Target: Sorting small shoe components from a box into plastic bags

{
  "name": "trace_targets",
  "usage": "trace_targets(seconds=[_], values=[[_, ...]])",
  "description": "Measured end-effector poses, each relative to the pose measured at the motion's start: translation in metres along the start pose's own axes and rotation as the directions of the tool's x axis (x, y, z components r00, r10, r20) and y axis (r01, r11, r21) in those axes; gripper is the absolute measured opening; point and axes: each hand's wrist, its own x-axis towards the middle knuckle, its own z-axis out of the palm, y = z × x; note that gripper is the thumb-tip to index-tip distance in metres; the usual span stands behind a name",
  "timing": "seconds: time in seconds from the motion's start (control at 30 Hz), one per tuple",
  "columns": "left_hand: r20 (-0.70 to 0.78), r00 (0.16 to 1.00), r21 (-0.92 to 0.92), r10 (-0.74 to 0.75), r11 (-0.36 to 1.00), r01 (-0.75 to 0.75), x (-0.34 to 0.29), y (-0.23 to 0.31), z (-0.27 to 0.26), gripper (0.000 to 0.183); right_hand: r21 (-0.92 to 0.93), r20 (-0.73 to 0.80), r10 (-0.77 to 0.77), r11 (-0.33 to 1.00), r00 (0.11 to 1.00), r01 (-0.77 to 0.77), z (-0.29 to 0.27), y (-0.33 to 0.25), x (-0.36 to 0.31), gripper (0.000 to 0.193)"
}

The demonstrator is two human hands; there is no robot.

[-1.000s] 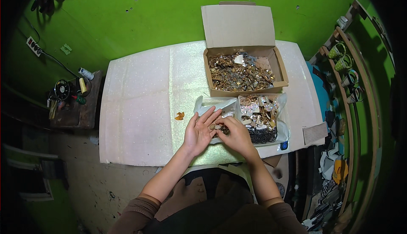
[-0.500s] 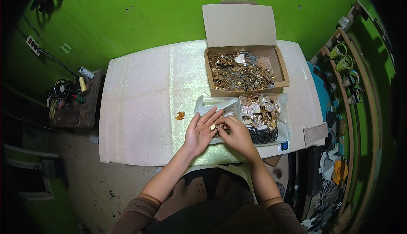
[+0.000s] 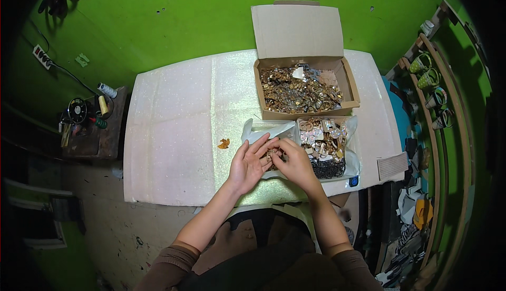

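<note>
Palm up, my left hand (image 3: 249, 165) is held over the near edge of the table with its fingers stretched out. My right hand (image 3: 293, 165) meets it from the right, thumb and fingers drawn together at the left fingers. Whatever small piece they pinch is mostly covered by the fingers. Beneath both hands is a white plastic-lined tray (image 3: 253, 127), its contents partly hidden by them. Right of it, a second lined tray (image 3: 354, 156) holds shiny brown, gold and silver pieces (image 3: 322, 138) and a heap of black beads (image 3: 328, 168).
Behind the trays stands an open cardboard box (image 3: 300, 115) full of mixed trinkets. An orange-brown leaf-shaped piece (image 3: 224, 143) lies on the pale sparkly tablecloth (image 3: 174, 133). A cardboard piece (image 3: 392, 166) rests at the right. Thread spools (image 3: 107, 90) stand on a small side table.
My right fingers have shifted slightly and closed in over the left fingers. A round gold piece that showed between the hands is no longer visible. My left hand has barely moved.
</note>
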Motion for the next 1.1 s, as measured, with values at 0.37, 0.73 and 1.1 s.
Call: trace_targets(seconds=[0.37, 0.73, 1.1], values=[[-0.013, 0.999, -0.036, 0.036, 0.999, -0.036, 0.000, 0.005, -0.006, 0.057, 0.030, -0.043, 0.094, 0.995, 0.995, -0.093, -0.011, 0.004, -0.005, 0.016], [-0.011, 0.999, -0.211, 0.039, 0.977, -0.041, -0.001, 0.011, -0.002, 0.056, -0.113, -0.031, -0.120, 0.987, 0.992, 0.116, -0.003, 0.003, -0.007, 0.017], [0.032, 0.999, 0.044, 0.042, 0.998, -0.043, 0.002, 0.009, -0.001, 0.059, -0.213, 0.009, -0.208, 0.955, 0.978, 0.205, 0.007, 0.005, -0.004, 0.014]])
